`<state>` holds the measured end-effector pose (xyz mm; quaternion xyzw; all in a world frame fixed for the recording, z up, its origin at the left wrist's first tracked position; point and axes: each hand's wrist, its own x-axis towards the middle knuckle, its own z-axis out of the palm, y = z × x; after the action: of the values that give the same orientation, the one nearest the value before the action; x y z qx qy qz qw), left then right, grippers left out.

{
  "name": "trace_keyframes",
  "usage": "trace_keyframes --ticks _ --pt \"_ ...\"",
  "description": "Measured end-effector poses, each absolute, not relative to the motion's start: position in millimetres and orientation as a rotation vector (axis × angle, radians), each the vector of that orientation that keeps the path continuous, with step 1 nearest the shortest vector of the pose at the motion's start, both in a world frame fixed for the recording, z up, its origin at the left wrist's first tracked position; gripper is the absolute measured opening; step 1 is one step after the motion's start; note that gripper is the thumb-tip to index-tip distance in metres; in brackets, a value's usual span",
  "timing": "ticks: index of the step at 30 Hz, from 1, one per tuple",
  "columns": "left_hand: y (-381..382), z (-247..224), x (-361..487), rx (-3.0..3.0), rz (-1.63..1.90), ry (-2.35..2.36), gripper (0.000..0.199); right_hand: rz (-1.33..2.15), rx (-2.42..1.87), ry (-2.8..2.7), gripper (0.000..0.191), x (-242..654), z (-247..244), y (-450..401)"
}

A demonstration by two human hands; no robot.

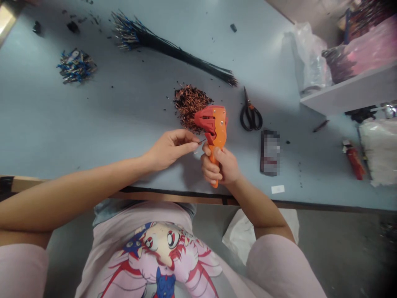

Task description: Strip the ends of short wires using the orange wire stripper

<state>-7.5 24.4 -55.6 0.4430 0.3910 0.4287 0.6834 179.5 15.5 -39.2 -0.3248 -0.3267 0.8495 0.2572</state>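
My left hand (169, 150) pinches a thin dark wire (201, 142) between thumb and fingertips, with the wire's end at the jaws of an orange-and-red automatic wire stripper (216, 124). My right hand (219, 165) is wrapped around the stripper's handle, which points down toward the table edge. Just behind the tool lies a heap of cut copper-coloured wire scraps (189, 105) on the blue-grey workbench (124, 124), almost touching the red jaw.
A long bundle of black wires with blue terminals (173, 54) lies at the back. Loose blue terminals (76, 66) sit at the left. To the right are black-handled scissors (250, 114), a pixelated rectangular object (269, 153), and a red cylinder (355, 163). A white shelf (344, 93) and plastic bags occupy the right.
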Motion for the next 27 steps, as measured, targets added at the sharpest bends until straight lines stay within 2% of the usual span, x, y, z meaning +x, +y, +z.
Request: trace_keyframes --ticks 7,12,15,20,27 --pt "34.9 -44.5 -20.1 1.217 1.139 1.208 0.005 2.23 -0.93 -0.909 0.05 190.2 -32.3 32.9" --pt "47.4 -45.9 -30.3 1.164 1.18 1.256 0.009 2.222 -0.856 -0.982 0.053 195.9 -30.8 27.7" --pt "51.9 -50.1 -33.9 1.16 1.212 1.252 0.009 2.355 -0.872 -1.1 0.049 201.2 -31.4 24.2" --pt "55.2 -54.4 -36.6 1.139 1.247 1.231 0.009 2.539 -1.021 -1.341 0.053 195.3 -34.2 17.8" --pt "59.3 -59.0 -36.3 1.053 1.322 1.225 0.013 1.751 -1.074 -1.079 0.039 190.7 -31.2 27.1"
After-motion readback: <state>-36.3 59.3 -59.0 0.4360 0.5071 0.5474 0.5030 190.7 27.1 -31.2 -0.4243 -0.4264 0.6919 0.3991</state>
